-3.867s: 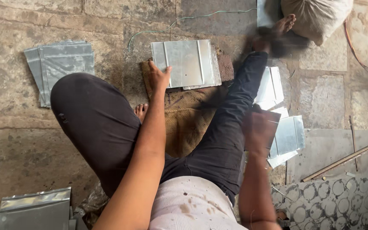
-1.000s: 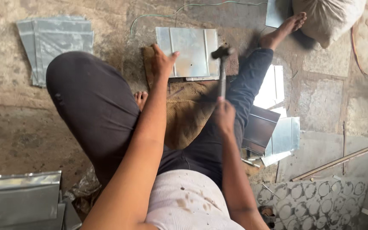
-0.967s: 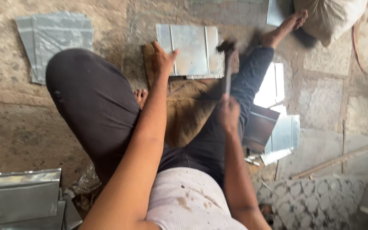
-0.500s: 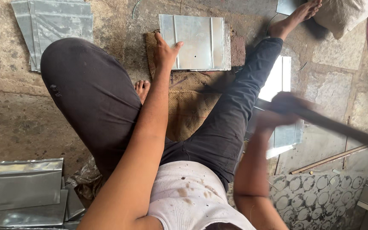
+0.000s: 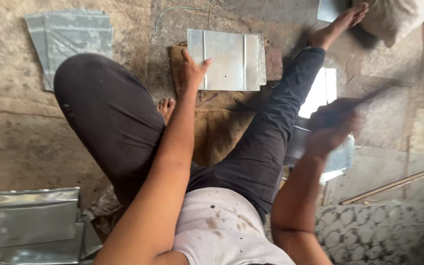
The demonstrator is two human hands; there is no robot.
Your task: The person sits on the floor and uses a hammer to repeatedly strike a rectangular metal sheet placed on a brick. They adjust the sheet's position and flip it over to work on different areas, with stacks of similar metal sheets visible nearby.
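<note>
Left hand (image 5: 194, 68) lay open, pressing the folded metal sheet (image 5: 229, 60) onto burlap (image 5: 222, 122); right hand (image 5: 331, 128) (blurred) gripped a hammer handle (image 5: 369, 95).

Sheet-metal panel (image 5: 227, 60): dull silver-grey, on brown burlap sacking (image 5: 222, 125). Left of panel, stacked sheets (image 5: 69, 37): same grey. Trousers (image 5: 109, 118): dark charcoal. Shirt (image 5: 224, 228): white, brown specks. Far below-right of panel, slab (image 5: 369, 230): grey, pale circle pattern. Floor (image 5: 15, 122): mottled brown-grey.

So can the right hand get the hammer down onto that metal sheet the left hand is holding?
Probably yes. The left hand presses only the near left edge of the metal sheet, leaving the rest bare, and nothing lies between it and the raised right hand.
</note>
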